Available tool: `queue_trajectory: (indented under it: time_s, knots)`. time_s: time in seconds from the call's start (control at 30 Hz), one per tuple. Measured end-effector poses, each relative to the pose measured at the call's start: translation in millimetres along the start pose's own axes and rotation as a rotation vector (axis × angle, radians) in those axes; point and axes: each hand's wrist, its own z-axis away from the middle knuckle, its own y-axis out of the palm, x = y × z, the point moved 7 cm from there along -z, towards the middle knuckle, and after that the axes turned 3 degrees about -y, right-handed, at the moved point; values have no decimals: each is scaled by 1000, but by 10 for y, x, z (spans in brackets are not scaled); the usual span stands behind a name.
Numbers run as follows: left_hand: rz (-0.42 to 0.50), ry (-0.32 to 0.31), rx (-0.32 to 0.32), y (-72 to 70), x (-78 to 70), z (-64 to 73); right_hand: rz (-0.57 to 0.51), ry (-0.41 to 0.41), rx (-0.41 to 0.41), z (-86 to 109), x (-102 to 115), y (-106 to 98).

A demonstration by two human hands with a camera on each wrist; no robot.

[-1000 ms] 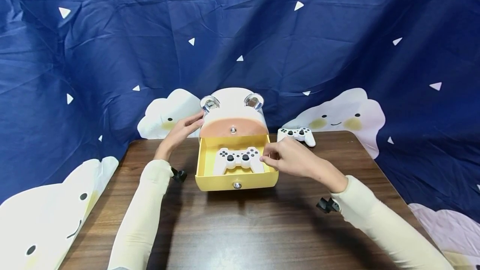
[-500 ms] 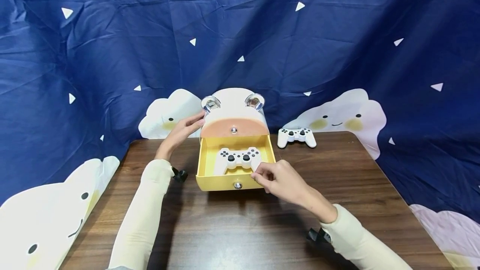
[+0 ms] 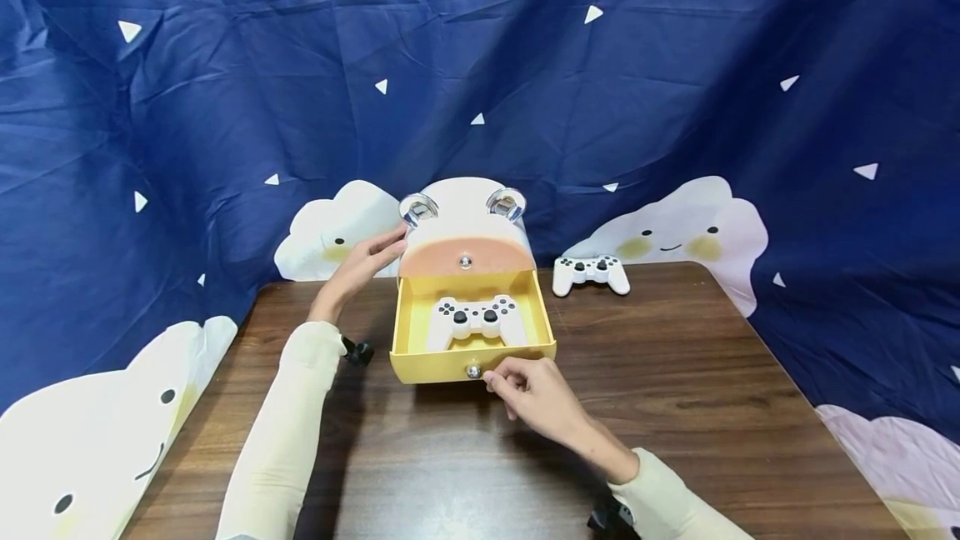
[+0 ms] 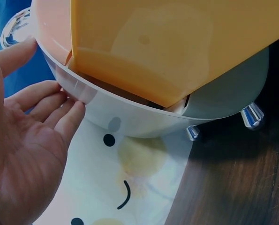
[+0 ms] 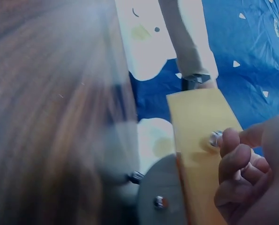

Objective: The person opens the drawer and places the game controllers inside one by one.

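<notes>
A white desktop drawer box (image 3: 467,198) with silver ring-shaped eyes stands at the back of the table. Its yellow lower drawer (image 3: 401,319) is pulled out, and a white game controller (image 3: 476,322) lies inside. My left hand (image 3: 362,269) rests fingertips on the box's left side; in the left wrist view the straight fingers (image 4: 55,101) touch the white wall. My right hand (image 3: 536,394) is in front of the drawer, fingers loosely curled, fingertips right beside the silver knob (image 3: 473,371). In the right wrist view the knob (image 5: 215,138) shows uncovered beside a fingertip.
A second white game controller (image 3: 592,275) lies at the table's back edge, right of the box. The peach upper drawer (image 3: 467,255) is closed. A blue curtain (image 3: 480,65) with white triangles and clouds hangs behind the brown wooden table (image 3: 675,357).
My right hand has moved from the drawer's right wall, down and left across its front corner, to beside the knob. The left hand, box and both controllers stay where they were.
</notes>
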Motion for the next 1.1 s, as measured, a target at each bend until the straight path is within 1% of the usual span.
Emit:
queue_trajectory:
  time_s: [0.1, 0.23, 0.5, 0.57, 0.83, 0.97, 1.1]
  knots:
    - [-2, 1, -3, -6, 9, 2, -34, 30, -12, 12, -53, 89]
    - [-10, 2, -6, -7, 15, -4, -49, 65, -39, 1, -96, 173]
    - [-2, -3, -2, 5, 14, -2, -108, 163, -72, -10, -130, 262]
    - [6, -5, -1, 3, 15, -6, -114, 176, -84, -11, -129, 282]
    - [2, -1, -1, -2, 20, -14, -104, 191, -185, -27, -122, 306]
    - [2, 11, -4, -5, 18, -11, -101, 185, -215, -33, -129, 293]
    - [-4, 10, -7, -3, 1, 6, -71, 166, -235, -46, -133, 278]
